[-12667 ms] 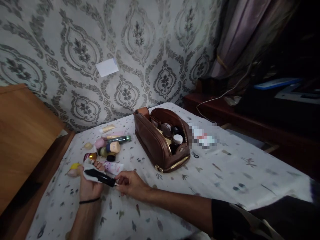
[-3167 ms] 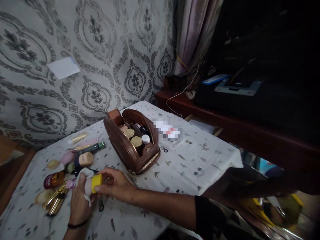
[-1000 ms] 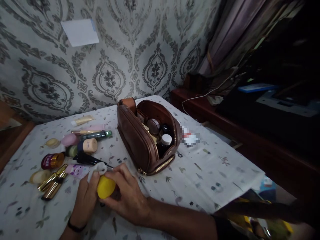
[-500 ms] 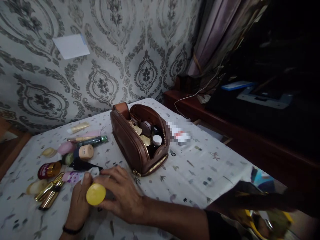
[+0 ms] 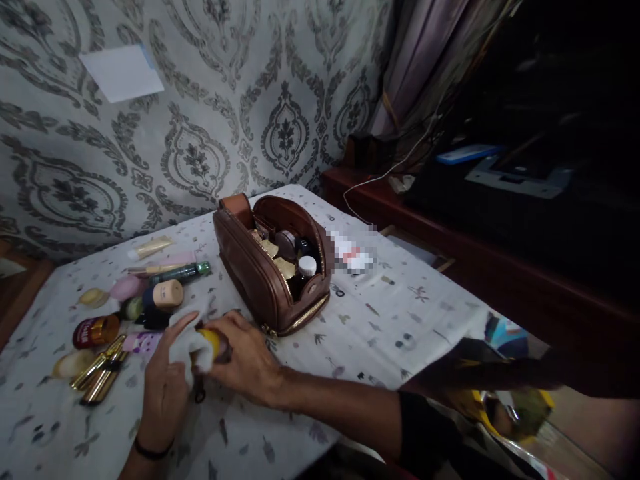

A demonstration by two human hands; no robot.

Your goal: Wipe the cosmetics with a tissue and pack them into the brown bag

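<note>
While my right grip (image 5: 245, 360) is clasping the yellow-lidded container (image 5: 212, 341) above the worktop (image 5: 350, 333), my left grip (image 5: 167, 379) is holding white cloth (image 5: 184, 345) against it; its wiping is looking unfinished.

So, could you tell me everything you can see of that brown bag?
The brown bag looks like smooth leather. A lighter brown strap rises at its far end. It sits upright on the printed white tablecloth, its gold-toned top zip open, so the inside shows: a white cap, dark rounded items and gold-coloured pieces. A second zip runs low across the near end. The right hand is near it but isn't holding it.
</note>
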